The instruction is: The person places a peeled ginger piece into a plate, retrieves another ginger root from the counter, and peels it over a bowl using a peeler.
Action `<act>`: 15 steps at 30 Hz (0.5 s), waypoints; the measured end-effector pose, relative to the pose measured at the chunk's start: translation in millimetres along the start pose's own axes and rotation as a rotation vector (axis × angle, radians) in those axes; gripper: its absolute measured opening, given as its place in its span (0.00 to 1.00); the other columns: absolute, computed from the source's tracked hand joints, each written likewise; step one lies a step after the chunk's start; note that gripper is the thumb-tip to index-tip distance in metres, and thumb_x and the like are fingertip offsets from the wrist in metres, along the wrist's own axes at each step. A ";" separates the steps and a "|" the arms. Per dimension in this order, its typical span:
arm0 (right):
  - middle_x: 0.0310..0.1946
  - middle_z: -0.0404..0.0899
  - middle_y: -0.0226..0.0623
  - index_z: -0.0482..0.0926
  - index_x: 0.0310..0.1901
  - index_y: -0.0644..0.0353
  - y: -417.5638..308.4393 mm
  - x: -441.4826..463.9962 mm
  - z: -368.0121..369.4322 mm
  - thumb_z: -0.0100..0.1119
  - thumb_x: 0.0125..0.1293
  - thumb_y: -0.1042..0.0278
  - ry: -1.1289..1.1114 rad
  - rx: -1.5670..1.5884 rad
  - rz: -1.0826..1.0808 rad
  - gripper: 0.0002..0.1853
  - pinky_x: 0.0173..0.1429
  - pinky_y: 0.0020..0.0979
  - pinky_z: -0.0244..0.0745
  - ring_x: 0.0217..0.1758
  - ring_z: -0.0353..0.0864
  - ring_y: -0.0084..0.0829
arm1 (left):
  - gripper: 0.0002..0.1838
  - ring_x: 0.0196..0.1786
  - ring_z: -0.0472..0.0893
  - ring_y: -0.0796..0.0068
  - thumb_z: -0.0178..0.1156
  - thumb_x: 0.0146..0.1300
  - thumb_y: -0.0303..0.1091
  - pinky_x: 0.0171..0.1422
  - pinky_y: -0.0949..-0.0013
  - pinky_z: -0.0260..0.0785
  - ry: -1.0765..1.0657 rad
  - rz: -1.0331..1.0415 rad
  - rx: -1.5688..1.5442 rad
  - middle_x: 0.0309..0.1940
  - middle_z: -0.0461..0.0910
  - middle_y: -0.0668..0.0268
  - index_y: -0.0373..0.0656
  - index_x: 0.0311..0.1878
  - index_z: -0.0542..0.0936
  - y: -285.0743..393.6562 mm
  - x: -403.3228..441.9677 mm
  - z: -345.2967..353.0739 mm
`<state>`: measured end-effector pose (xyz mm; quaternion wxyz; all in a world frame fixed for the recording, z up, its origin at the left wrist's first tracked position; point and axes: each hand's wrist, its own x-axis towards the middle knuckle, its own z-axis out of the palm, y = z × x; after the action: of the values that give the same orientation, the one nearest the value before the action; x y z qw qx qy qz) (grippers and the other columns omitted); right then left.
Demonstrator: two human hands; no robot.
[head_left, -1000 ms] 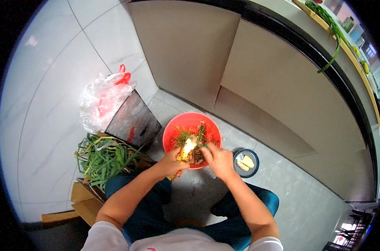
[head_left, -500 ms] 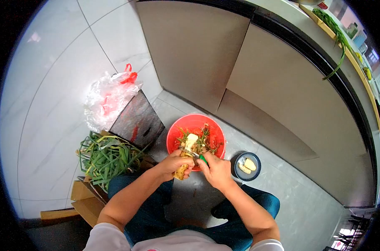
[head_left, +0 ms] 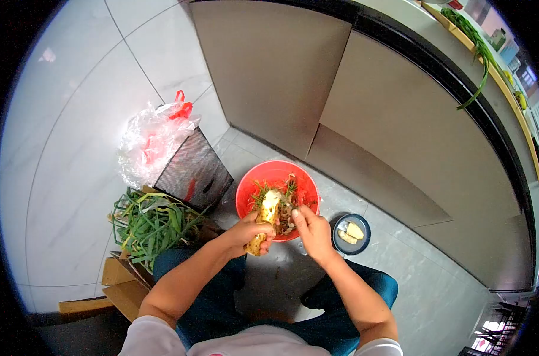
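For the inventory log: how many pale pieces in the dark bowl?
2: in the dark bowl, a larger piece upper right, a smaller piece lower left; others may hide beneath.

Both my arms reach forward and inward from my body, elbows bent, so that my left forearm and right forearm converge in front of me. My left hand is curled into a firm grip, its thumb lying across the top and its fingers wrapped underneath. My right hand sits just beside it, apart, back turned up, thumb pointing forward and fingers folded in; their tips are mostly hidden from me. Both wrists look nearly straight, and both forearms are bare.
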<state>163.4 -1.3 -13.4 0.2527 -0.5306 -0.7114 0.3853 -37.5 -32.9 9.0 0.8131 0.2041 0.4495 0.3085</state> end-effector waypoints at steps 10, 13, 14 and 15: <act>0.23 0.81 0.45 0.76 0.38 0.57 11.5 8.6 -3.0 0.53 0.72 0.49 0.102 -0.352 -0.171 0.18 0.30 0.45 0.76 0.27 0.83 0.48 | 0.11 0.19 0.70 0.78 0.58 0.60 0.27 0.24 0.69 0.64 0.020 -0.050 0.031 0.20 0.70 0.69 0.45 0.45 0.70 -0.3 -0.6 0.0; 0.23 0.81 0.48 0.77 0.39 0.57 11.0 7.9 -6.8 0.48 0.73 0.46 0.092 -0.299 -0.057 0.20 0.32 0.48 0.75 0.29 0.83 0.52 | 0.12 0.20 0.73 0.78 0.59 0.59 0.26 0.24 0.69 0.67 -0.005 -0.071 0.018 0.22 0.73 0.68 0.43 0.44 0.71 -2.3 4.6 -3.9; 0.24 0.81 0.49 0.77 0.39 0.57 9.1 4.5 -4.6 0.48 0.74 0.46 0.067 -0.217 -0.041 0.20 0.33 0.49 0.75 0.29 0.83 0.52 | 0.12 0.20 0.73 0.78 0.59 0.59 0.26 0.24 0.69 0.67 0.000 -0.068 0.009 0.22 0.73 0.68 0.43 0.44 0.71 -3.8 4.3 -3.1; 0.25 0.81 0.50 0.77 0.39 0.56 6.2 1.4 -1.7 0.48 0.74 0.46 0.042 -0.131 -0.022 0.20 0.33 0.49 0.74 0.30 0.83 0.53 | 0.13 0.20 0.71 0.78 0.58 0.59 0.26 0.24 0.69 0.65 0.007 -0.053 0.021 0.21 0.71 0.69 0.44 0.46 0.70 -4.9 4.2 -1.8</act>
<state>167.8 1.5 -17.5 0.2363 -0.5462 -0.7354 0.3242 -35.8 -33.5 2.6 0.8172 0.1998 0.4607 0.2828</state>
